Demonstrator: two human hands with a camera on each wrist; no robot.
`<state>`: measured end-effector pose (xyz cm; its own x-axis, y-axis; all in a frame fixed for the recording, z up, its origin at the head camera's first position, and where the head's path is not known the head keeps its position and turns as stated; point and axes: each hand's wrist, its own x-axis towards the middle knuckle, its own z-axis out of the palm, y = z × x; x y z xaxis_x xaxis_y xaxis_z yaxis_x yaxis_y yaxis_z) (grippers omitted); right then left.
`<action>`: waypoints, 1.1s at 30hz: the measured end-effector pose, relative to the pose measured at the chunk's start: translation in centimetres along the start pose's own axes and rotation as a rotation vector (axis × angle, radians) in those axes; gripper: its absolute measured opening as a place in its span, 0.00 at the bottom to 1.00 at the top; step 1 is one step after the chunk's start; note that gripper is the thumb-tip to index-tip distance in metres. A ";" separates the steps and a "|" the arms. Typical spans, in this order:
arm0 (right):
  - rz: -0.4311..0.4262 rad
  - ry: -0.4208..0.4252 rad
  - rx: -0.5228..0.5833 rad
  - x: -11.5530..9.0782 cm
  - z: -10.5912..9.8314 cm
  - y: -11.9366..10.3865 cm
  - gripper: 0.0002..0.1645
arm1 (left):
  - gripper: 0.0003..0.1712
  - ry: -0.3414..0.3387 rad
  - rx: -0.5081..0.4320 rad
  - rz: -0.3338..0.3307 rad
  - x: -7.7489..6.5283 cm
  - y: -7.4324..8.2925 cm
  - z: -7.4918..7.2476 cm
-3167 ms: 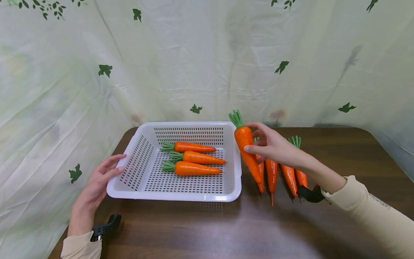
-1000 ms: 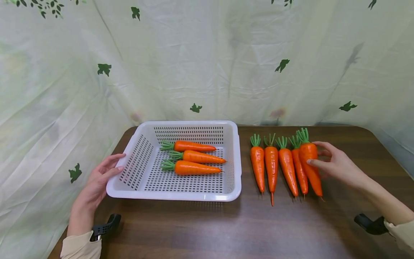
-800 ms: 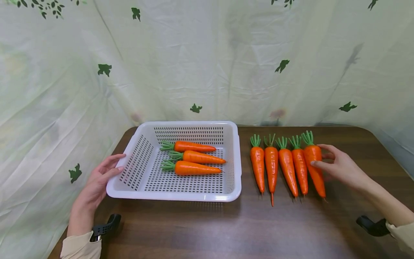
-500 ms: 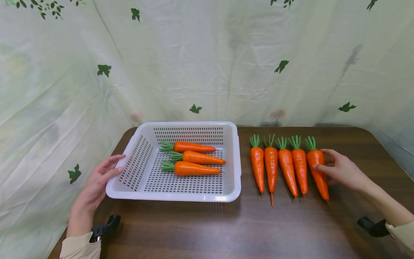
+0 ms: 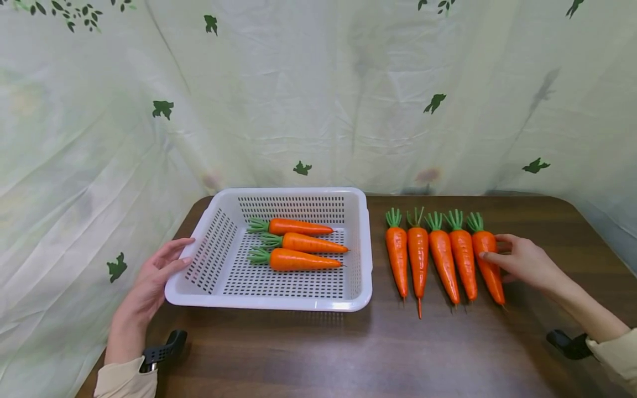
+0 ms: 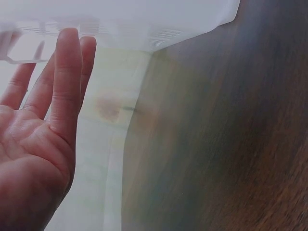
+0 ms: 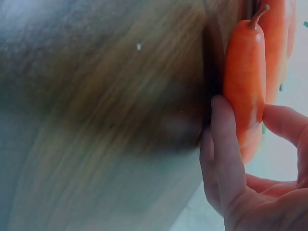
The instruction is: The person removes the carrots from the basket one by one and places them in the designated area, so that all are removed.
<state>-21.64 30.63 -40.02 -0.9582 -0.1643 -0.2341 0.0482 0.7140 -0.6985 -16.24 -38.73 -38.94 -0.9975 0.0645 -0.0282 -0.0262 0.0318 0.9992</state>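
My right hand (image 5: 530,262) holds the rightmost carrot (image 5: 487,264) of a row, thumb on its near face and fingers along its far right side. In the right wrist view, this carrot (image 7: 245,72) lies between the thumb and fingers (image 7: 227,149), against its neighbours. The carrot lies on the table, green top pointing away. My left hand (image 5: 149,282) touches the left rim of a white perforated plastic basket (image 5: 269,301); in the left wrist view its fingers (image 6: 67,86) stretch up straight to the basket's outer wall. Inside the basket lie three carrots (image 5: 303,260) sideways, tops to the left.
Several more carrots (image 5: 440,265) lie side by side between the basket and my right hand, tips toward me. All stand on a dark brown wooden table (image 5: 318,354). A pale curtain (image 5: 318,99) with leaf and bird prints hangs right behind the table's far edge.
My right hand has carried a carrot from beside the basket to the row's right end and lowered it there, then nudged it slightly left. The left hand and basket have stayed put.
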 end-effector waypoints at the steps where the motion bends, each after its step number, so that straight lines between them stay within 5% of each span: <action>1: -0.004 0.002 0.002 0.0 0.1 0.0 0.54 | 0.26 -0.001 0.000 0.000 0.0 0.0 0.0; 18: -0.011 0.006 0.048 -0.9 -0.5 0.5 0.50 | 0.27 0.015 0.016 -0.009 -0.1 0.0 0.3; 27: -0.111 0.173 -0.125 -1.8 -0.9 -0.2 0.38 | 0.27 0.020 0.029 -0.003 -0.1 -0.1 0.3; 33: -0.172 0.200 -0.121 -2.1 -0.5 -1.3 0.33 | 0.27 0.021 0.035 -0.006 -0.1 -0.1 0.3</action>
<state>-19.83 30.41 -38.26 -0.9866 -0.1608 0.0273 -0.1421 0.7652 -0.6280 -16.14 -38.47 -39.01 -0.9985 0.0436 -0.0330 -0.0300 0.0668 0.9973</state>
